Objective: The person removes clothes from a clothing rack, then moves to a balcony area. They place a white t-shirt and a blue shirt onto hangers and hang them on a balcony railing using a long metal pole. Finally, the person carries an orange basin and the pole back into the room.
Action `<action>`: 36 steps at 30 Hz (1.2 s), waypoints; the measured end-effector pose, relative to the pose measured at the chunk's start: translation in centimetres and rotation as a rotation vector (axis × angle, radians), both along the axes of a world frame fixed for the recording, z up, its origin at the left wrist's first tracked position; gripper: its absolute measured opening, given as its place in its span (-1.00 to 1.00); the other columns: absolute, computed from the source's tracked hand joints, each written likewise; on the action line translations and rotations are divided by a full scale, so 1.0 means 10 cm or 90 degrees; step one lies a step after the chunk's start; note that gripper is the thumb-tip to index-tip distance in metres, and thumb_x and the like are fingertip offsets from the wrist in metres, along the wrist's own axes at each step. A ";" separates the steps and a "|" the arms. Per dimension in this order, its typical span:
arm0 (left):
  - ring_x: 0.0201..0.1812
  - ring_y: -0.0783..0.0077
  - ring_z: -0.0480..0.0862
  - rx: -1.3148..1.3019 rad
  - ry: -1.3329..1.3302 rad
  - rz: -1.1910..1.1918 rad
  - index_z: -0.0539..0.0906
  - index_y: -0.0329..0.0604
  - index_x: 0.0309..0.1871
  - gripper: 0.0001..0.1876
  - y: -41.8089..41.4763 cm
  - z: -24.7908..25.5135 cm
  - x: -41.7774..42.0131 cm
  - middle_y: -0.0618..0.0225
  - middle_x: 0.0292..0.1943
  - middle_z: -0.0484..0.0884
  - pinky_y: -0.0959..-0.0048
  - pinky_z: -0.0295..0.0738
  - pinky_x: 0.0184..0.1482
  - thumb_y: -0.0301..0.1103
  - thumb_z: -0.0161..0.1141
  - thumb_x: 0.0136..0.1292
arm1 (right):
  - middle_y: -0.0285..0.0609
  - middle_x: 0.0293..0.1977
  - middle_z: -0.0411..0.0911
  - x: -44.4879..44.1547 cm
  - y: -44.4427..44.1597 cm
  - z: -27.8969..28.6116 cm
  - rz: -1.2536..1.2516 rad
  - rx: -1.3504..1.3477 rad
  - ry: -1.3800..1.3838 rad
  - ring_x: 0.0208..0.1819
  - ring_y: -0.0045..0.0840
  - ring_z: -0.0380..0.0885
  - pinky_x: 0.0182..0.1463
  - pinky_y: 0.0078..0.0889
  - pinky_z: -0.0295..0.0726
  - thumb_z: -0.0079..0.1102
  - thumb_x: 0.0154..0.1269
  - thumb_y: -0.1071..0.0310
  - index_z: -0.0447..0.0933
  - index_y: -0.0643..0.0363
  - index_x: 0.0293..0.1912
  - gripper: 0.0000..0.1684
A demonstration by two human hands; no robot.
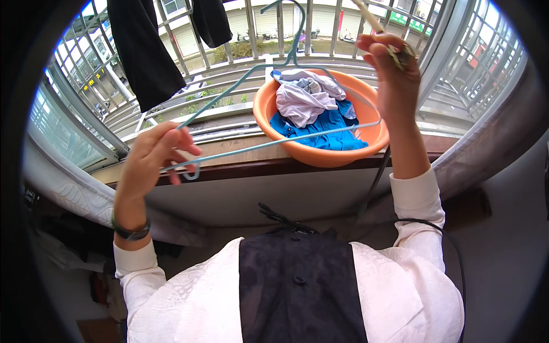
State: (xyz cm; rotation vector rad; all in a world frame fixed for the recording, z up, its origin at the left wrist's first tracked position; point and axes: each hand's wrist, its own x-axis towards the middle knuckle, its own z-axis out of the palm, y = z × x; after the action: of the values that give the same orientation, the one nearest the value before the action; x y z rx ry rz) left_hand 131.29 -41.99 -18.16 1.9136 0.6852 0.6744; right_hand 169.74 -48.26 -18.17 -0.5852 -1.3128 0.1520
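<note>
My left hand (150, 156) grips one end of a light-blue clothes hanger (244, 150), whose hook points up and away from me. Raised at the right, my right hand (392, 64) is closed around a thin pale pole (368, 16); a greenish-brown object, too blurred to name, shows at its fingers. Beyond the hanger stands an orange plastic basin (330, 159) on the window ledge. Inside it, a pale pinkish garment (300, 100) lies crumpled on top of a bright blue garment (330, 126).
Dark garments (148, 64) hang at the upper left, before the metal window bars (251, 30). The wooden ledge (240, 148) runs below them. A curtain (476, 124) is gathered at the right, another at the left. A black cable (450, 240) passes by my right sleeve.
</note>
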 end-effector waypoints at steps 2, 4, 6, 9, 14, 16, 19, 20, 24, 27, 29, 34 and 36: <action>-0.43 0.47 0.70 -0.052 -0.011 0.005 0.49 -0.27 -0.11 -0.71 0.08 -0.13 0.19 0.16 -0.29 0.67 0.67 0.53 -0.58 -0.23 -0.15 0.50 | -0.10 -0.14 0.64 0.11 -0.11 0.04 -0.027 0.031 -0.034 -0.07 -0.43 0.63 -0.03 -0.56 0.57 0.20 0.31 0.34 0.55 0.12 -0.07 -0.79; -0.42 0.45 0.70 0.033 -0.002 0.021 0.49 -0.26 -0.09 -0.75 0.14 -0.25 0.37 0.18 -0.28 0.67 0.65 0.54 -0.53 -0.26 -0.12 0.48 | -0.15 -0.18 0.67 0.17 -0.25 0.07 -0.049 0.057 -0.041 -0.12 -0.50 0.65 -0.16 -0.57 0.56 0.26 0.27 0.32 0.56 0.12 -0.11 -0.79; -0.41 0.43 0.70 0.203 -0.009 0.027 0.48 -0.25 -0.06 -0.78 0.18 -0.38 0.59 0.18 -0.26 0.68 0.60 0.54 -0.50 -0.29 -0.08 0.46 | -0.12 -0.18 0.66 0.17 -0.37 0.05 -0.061 0.080 -0.051 -0.12 -0.48 0.65 -0.14 -0.57 0.56 0.28 0.26 0.34 0.55 0.13 -0.10 -0.78; -0.30 0.20 0.70 0.603 0.108 0.082 0.50 -0.22 0.04 -0.76 0.25 -0.57 1.06 0.10 -0.25 0.68 0.35 0.56 -0.38 -0.45 0.02 0.32 | -0.02 -0.11 0.62 0.14 -0.54 0.00 -0.101 0.075 -0.067 -0.07 -0.34 0.62 -0.08 -0.47 0.55 0.22 0.30 0.34 0.53 0.13 -0.08 -0.79; -0.27 0.21 0.56 0.852 0.055 0.016 0.57 -0.21 -0.04 -0.72 0.19 -0.87 1.60 0.17 -0.17 0.63 0.36 0.50 -0.21 -0.39 0.15 0.17 | -0.01 -0.11 0.62 0.05 -0.81 -0.12 -0.181 0.091 -0.079 -0.08 -0.32 0.62 -0.12 -0.43 0.53 0.24 0.29 0.29 0.54 0.10 -0.09 -0.78; -0.26 0.22 0.54 0.856 0.056 -0.012 0.58 -0.17 -0.02 -0.68 0.18 -0.92 1.63 0.18 -0.16 0.62 0.36 0.48 -0.18 -0.27 0.19 0.18 | 0.00 -0.16 0.62 0.03 -0.92 -0.15 -0.194 0.100 -0.065 -0.13 -0.39 0.61 -0.14 -0.49 0.53 0.30 0.24 0.33 0.51 0.16 -0.11 -0.74; -0.21 0.20 0.53 0.799 0.078 -0.053 0.57 -0.14 -0.01 -0.62 0.15 -0.90 1.58 0.17 -0.12 0.60 0.33 0.47 -0.14 -0.11 0.18 0.22 | 0.01 -0.15 0.62 0.04 -1.03 -0.17 -0.212 0.095 -0.068 -0.13 -0.37 0.60 -0.16 -0.48 0.52 0.29 0.24 0.31 0.51 0.16 -0.10 -0.74; -0.20 0.19 0.53 0.762 0.090 -0.078 0.57 -0.14 0.01 -0.60 0.15 -0.87 1.55 0.16 -0.11 0.60 0.32 0.46 -0.12 -0.06 0.16 0.24 | 0.02 -0.15 0.61 0.03 -1.05 -0.17 -0.219 0.097 -0.078 -0.13 -0.36 0.60 -0.17 -0.48 0.52 0.29 0.25 0.31 0.51 0.16 -0.10 -0.74; -0.09 0.13 0.54 0.754 0.099 -0.109 0.57 -0.14 0.05 -0.49 0.20 -0.78 1.44 0.16 -0.06 0.58 0.29 0.46 -0.05 0.10 0.08 0.28 | 0.04 -0.14 0.60 -0.02 -1.07 -0.19 -0.212 0.078 -0.068 -0.13 -0.35 0.60 -0.18 -0.48 0.51 0.29 0.25 0.32 0.50 0.16 -0.09 -0.73; -0.06 0.06 0.55 0.765 -0.032 -0.065 0.58 -0.14 0.07 -0.46 0.61 -0.67 1.48 0.10 -0.11 0.60 0.25 0.46 -0.02 0.14 0.06 0.29 | 0.03 -0.13 0.59 -0.08 -1.05 -0.19 -0.212 0.053 -0.081 -0.11 -0.36 0.59 -0.16 -0.46 0.51 0.29 0.24 0.33 0.50 0.16 -0.10 -0.74; -0.03 0.03 0.59 0.486 0.092 -0.013 0.59 -0.26 0.04 -0.41 1.14 -0.58 1.60 0.01 -0.14 0.61 0.23 0.47 0.03 0.16 0.04 0.31 | 0.02 -0.13 0.59 -0.12 -1.03 -0.21 -0.210 0.025 -0.076 -0.11 -0.38 0.58 -0.14 -0.47 0.53 0.32 0.22 0.34 0.49 0.16 -0.10 -0.72; -0.05 0.16 0.64 -0.158 0.259 0.056 0.54 -0.41 0.09 -0.11 2.31 -0.78 2.18 -0.05 0.00 0.59 0.23 0.56 -0.04 0.42 0.01 0.16 | 0.03 -0.11 0.57 -0.22 -0.94 -0.34 -0.190 -0.039 -0.048 -0.15 -0.43 0.56 -0.12 -0.51 0.53 0.38 0.17 0.32 0.48 0.17 -0.12 -0.67; -0.06 0.17 0.65 -0.341 0.183 -0.011 0.57 -0.39 0.03 -0.13 2.54 -1.00 2.32 -0.03 0.00 0.59 0.25 0.58 -0.06 0.43 0.07 0.11 | 0.04 -0.12 0.56 -0.24 -0.92 -0.40 -0.187 -0.065 -0.051 -0.19 -0.48 0.54 -0.13 -0.54 0.52 0.40 0.15 0.29 0.47 0.17 -0.13 -0.64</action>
State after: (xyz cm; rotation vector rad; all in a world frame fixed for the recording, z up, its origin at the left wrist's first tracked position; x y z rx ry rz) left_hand 154.53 -16.58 -28.18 1.5202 0.9225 0.1710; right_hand 167.35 -57.47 -22.18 -0.8711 -1.2859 -0.0463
